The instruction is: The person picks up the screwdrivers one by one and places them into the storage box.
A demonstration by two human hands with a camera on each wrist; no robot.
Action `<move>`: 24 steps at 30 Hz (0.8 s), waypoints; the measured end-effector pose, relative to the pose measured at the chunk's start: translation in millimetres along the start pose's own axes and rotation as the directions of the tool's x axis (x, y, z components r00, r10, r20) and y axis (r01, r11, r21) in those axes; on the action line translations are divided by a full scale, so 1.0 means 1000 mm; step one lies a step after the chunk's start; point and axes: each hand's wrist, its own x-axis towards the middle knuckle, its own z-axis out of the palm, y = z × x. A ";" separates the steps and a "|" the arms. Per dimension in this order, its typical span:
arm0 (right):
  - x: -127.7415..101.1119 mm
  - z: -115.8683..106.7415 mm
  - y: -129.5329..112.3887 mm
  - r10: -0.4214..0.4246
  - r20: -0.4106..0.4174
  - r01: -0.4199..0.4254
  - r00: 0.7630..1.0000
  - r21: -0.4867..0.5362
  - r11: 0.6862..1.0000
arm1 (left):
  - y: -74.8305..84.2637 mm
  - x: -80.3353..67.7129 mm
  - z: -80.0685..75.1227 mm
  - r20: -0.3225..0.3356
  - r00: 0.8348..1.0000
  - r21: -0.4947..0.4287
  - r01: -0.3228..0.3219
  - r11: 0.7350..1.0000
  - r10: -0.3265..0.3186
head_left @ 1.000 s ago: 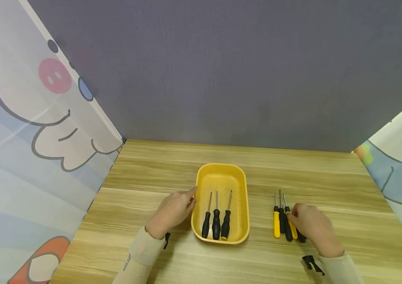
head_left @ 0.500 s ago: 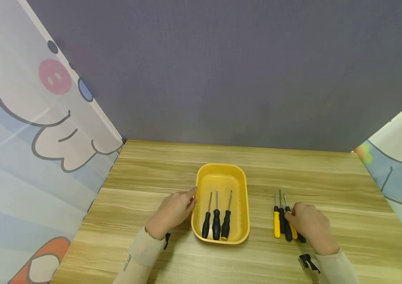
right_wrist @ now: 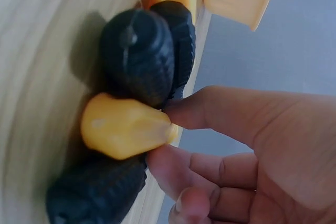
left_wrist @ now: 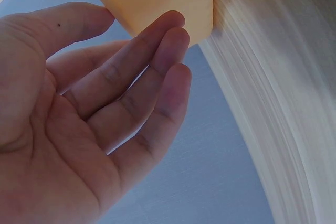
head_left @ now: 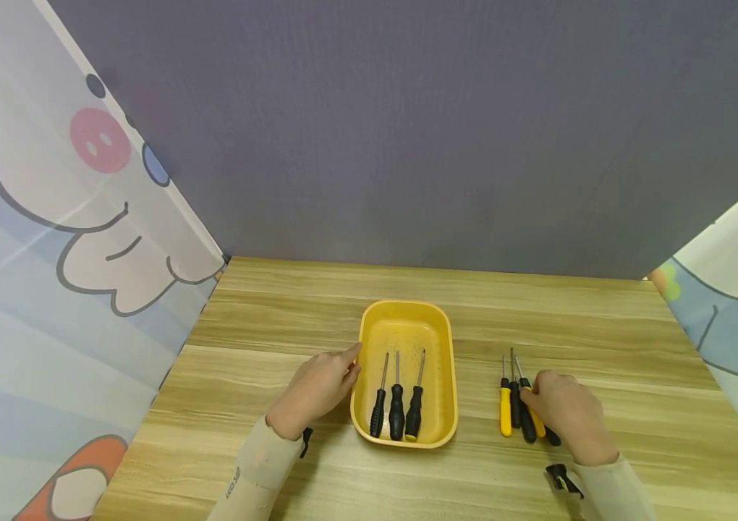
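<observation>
My left hand (head_left: 317,383) touches the left wall of a yellow plastic tray (head_left: 454,369), its fingers loosely bent in the left wrist view. Three black-handled screwdrivers lie side by side inside: one at left (head_left: 378,414), one in the middle (head_left: 396,412), one at right (head_left: 414,412). To the right of the tray, my right hand (head_left: 566,414) pinches a yellow-handled screwdriver (right_wrist: 123,127) between thumb and finger. That handle sits between a black screwdriver handle (right_wrist: 137,51) and another black handle (right_wrist: 97,192) in the right wrist view. My right fingers partly cover this group in the head view.
Another yellow-handled screwdriver (head_left: 506,411) lies at the group's left side, with a black one (head_left: 515,407) beside it. Everything lies on a wood-grain table (head_left: 265,318). A grey panel (head_left: 434,137) rises behind the table; printed cloth (head_left: 37,304) hangs at the left.
My right hand and wrist have shifted slightly left, while its pinch stays at the screwdriver group. The left hand, the tray and the screwdrivers in it stay put.
</observation>
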 end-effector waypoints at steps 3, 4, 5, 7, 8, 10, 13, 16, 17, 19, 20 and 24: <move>0.001 0.000 -0.001 -0.005 -0.003 0.005 1.000 0.004 1.000 | 0.000 0.000 0.000 -0.001 1.000 0.000 0.003 1.000 -0.003; 0.001 0.001 -0.002 -0.005 -0.006 0.005 1.000 0.004 1.000 | 0.000 0.000 0.000 -0.002 1.000 -0.001 0.003 1.000 -0.003; 0.002 0.001 -0.002 -0.005 -0.007 0.005 1.000 0.004 1.000 | 0.000 0.000 0.000 -0.003 1.000 -0.002 0.002 1.000 -0.002; 0.002 0.001 -0.002 -0.004 -0.009 0.004 1.000 0.001 1.000 | 0.000 0.000 0.000 -0.002 1.000 -0.006 -0.002 1.000 0.002; 0.002 0.001 -0.002 -0.002 -0.009 0.002 1.000 -0.002 1.000 | 0.000 0.000 0.000 -0.001 1.000 -0.008 -0.004 1.000 0.004; 0.002 0.001 -0.002 -0.003 -0.009 0.003 1.000 -0.006 1.000 | 0.000 0.000 0.000 0.002 1.000 -0.011 -0.005 1.000 0.005; 0.001 0.001 -0.001 -0.004 -0.017 0.004 1.000 -0.006 1.000 | 0.000 0.000 0.000 0.004 1.000 -0.013 -0.008 1.000 0.008; 0.000 -0.001 0.000 -0.012 -0.032 0.012 0.999 -0.006 1.000 | 0.000 0.000 0.000 0.006 1.000 -0.012 -0.007 1.000 0.007; 0.000 -0.002 -0.001 -0.015 -0.037 0.014 0.999 -0.008 1.000 | 0.000 0.000 0.000 0.007 1.000 -0.012 -0.007 1.000 0.007; -0.001 -0.004 -0.002 -0.024 -0.050 0.024 0.998 -0.012 1.000 | 0.000 0.000 -0.001 0.007 1.000 -0.009 -0.005 1.000 0.005; -0.001 -0.005 -0.003 -0.028 -0.056 0.027 0.998 -0.014 1.000 | 0.001 0.000 -0.001 0.008 1.000 -0.008 -0.004 1.000 0.004; -0.004 -0.010 -0.013 -0.047 -0.074 0.046 0.996 -0.010 0.999 | 0.001 0.000 -0.002 0.010 1.000 -0.005 -0.003 1.000 0.003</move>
